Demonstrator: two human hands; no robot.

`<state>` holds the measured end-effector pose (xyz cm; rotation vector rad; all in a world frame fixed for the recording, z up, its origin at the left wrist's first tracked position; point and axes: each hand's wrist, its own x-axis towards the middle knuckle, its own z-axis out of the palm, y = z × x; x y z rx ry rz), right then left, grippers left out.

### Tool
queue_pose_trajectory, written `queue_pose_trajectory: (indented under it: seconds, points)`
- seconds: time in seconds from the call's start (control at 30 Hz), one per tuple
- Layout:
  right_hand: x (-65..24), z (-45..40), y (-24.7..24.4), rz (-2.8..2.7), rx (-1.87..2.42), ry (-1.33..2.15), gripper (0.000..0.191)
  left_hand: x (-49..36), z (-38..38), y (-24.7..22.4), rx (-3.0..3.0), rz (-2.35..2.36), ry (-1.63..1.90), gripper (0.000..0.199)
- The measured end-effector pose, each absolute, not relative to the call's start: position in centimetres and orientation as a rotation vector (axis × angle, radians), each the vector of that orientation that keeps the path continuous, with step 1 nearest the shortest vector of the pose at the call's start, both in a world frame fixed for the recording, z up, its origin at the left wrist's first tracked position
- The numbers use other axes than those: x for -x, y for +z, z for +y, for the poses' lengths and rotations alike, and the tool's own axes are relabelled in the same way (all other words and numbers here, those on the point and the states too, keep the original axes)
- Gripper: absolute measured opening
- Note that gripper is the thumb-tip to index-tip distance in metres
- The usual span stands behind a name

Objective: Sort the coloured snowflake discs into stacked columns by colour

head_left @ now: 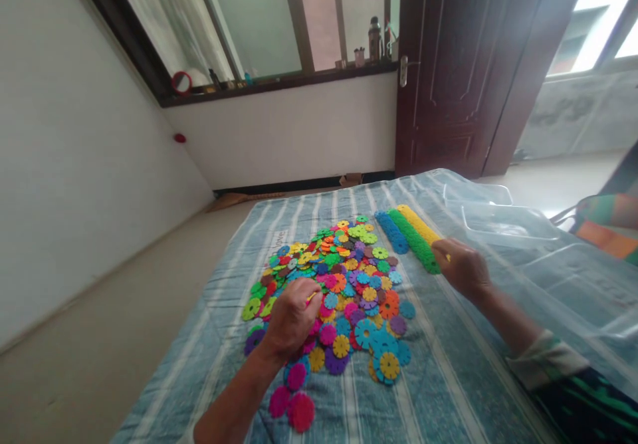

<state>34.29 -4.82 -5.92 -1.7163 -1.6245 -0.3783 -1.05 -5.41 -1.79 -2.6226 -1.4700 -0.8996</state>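
My left hand [294,314] is closed over the pile, with the edge of a yellow notched plastic disc [312,296] showing between its fingers. Under and around it spreads a heap of loose flower-like discs [351,278] in many colours. My right hand [461,268] is at the near end of a yellow row of discs [419,223], its fingers pinched on a small yellow disc [448,257]. Beside that row lie a green row [413,241] and a shorter blue row [391,231], the discs overlapping in lines. The fingers hide part of both held discs.
Clear plastic boxes [511,224] and a larger clear container [583,284] lie on the right of the striped bedspread [214,357]. Part of a person in orange and green [611,228] is at the right edge. A dark door [458,52] stands beyond the bed.
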Motion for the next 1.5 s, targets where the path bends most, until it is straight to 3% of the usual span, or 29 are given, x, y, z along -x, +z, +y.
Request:
queue_pose_trajectory:
  seconds: [0.13,0.33,0.57,0.73,0.87,1.03,1.27,1.5]
  points:
    - [-34.2,-4.8,-6.8,-1.676,1.627,-0.453,0.026,0.2,-4.5,-2.2,2.615,-1.463,-0.822,0.018]
    - [-34.0,-5.1,-7.1,-1.782,1.537,-0.570,0.030,-1.8,-4.4,-2.6,2.738,-1.373,-0.563,0.035]
    - [-33.6,-5.4,-7.0,-1.852,1.482,-0.593,0.029,-1.0,-4.8,-2.2,2.704,-1.351,-0.558,0.016]
    - [-33.5,-5.5,-6.9,-1.848,1.462,-0.585,0.027,-1.2,-5.1,-1.7,2.670,-1.397,-0.466,0.016]
    - [-33.3,-5.7,-6.7,-1.858,1.449,-0.592,0.028,-1.8,-5.4,-1.7,2.695,-1.384,-0.584,0.007]
    - [-33.1,-5.8,-6.7,-1.861,1.424,-0.611,0.028,-2.4,-6.2,-2.7,2.698,-1.402,-0.549,0.021]
    - [-33.6,-5.9,-7.4,-1.876,1.397,-0.564,0.026,-4.1,-9.0,-3.6,2.704,-1.337,-0.346,0.021]
    - [-33.8,-6.1,-7.6,-1.906,1.359,-0.633,0.027,-4.8,-9.7,-4.1,2.796,-1.214,-0.494,0.025]
